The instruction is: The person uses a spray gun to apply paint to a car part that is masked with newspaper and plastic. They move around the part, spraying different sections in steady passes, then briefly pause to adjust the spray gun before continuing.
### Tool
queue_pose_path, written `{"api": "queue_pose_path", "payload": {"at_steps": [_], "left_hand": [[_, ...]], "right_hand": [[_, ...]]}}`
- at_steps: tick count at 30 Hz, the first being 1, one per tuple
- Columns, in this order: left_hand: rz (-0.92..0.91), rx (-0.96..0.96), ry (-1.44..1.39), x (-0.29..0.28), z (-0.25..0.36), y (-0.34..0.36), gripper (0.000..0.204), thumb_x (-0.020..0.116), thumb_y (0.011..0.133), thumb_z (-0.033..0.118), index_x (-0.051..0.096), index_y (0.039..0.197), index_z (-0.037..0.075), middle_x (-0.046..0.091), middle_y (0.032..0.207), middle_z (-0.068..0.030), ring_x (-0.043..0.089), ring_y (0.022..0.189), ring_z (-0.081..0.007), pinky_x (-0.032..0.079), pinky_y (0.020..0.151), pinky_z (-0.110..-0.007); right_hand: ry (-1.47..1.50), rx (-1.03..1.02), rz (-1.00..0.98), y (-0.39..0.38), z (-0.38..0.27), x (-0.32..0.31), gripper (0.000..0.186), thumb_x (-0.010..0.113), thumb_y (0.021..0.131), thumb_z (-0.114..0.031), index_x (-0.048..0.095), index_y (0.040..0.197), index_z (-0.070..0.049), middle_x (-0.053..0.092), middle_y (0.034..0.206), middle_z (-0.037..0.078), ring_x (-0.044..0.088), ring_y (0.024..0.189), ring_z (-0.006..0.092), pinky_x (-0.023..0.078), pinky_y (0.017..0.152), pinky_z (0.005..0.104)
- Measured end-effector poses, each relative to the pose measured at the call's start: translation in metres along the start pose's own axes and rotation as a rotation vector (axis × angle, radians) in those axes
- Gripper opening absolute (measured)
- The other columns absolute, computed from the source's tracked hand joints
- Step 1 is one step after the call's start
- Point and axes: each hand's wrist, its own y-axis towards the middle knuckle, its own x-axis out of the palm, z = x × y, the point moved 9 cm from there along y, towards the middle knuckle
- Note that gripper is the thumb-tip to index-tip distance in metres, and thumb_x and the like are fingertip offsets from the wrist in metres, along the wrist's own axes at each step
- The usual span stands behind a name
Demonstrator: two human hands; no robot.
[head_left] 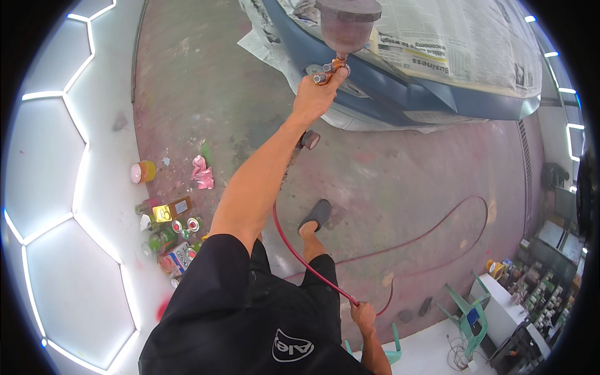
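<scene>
My left hand (314, 97), arm stretched forward, is closed around the handle of a paint spray gun (347, 31), which has a stained cup on top and orange metal parts with knobs. The gun is in front of a blue-grey car bumper (431, 95); whether paint is coming out cannot be seen. A round dark fitting (310, 139) shows beside my left forearm. From behind that arm a red air hose (299, 255) curves down to my right hand (364, 315), which grips it low at my right side.
Newspaper (412, 50) covers the car above the bumper. At left along the white wall are paint cans (161, 214), a tub (143, 171) and a pink crumpled cloth (202, 172). Hose loops lie on the floor at right, near green stools (470, 320) and a bottle-filled shelf (544, 284).
</scene>
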Motion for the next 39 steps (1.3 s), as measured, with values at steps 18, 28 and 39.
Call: {"api": "queue_pose_path", "payload": {"at_steps": [18, 28, 39], "left_hand": [[0.25, 0.275, 0.107, -0.258, 0.074, 0.165, 0.064, 0.079, 0.099, 0.07, 0.088, 0.113, 0.008, 0.072, 0.077, -0.0032, 0.067, 0.077, -0.0151, 0.055, 0.075, -0.038], [-0.192, 0.139, -0.11, -0.308, 0.073, 0.206, 0.07, 0.072, 0.104, 0.072, 0.075, 0.118, 0.003, 0.075, 0.093, -0.0047, 0.049, 0.051, -0.0059, 0.038, 0.045, -0.028], [0.028, 0.146, -0.114, -0.369, 0.07, 0.307, 0.068, 0.075, 0.102, 0.07, 0.07, 0.102, 0.002, 0.067, 0.079, -0.0039, 0.044, 0.047, -0.0073, 0.04, 0.042, -0.03]], "right_hand": [[0.181, -0.115, 0.1, 0.003, -0.336, -0.054, 0.066, 0.065, 0.11, -0.062, 0.083, 0.086, -0.004, 0.075, 0.084, 0.029, 0.074, 0.084, 0.0543, 0.059, 0.076, 0.06], [0.143, -0.156, 0.083, -0.011, -0.448, -0.057, 0.066, 0.067, 0.108, -0.063, 0.079, 0.083, -0.003, 0.074, 0.082, 0.029, 0.074, 0.084, 0.0545, 0.058, 0.074, 0.0611], [0.138, -0.106, 0.065, -0.006, -0.496, -0.083, 0.055, 0.071, 0.107, -0.056, 0.082, 0.09, -0.004, 0.075, 0.084, 0.029, 0.074, 0.087, 0.0551, 0.058, 0.076, 0.0613]]}}
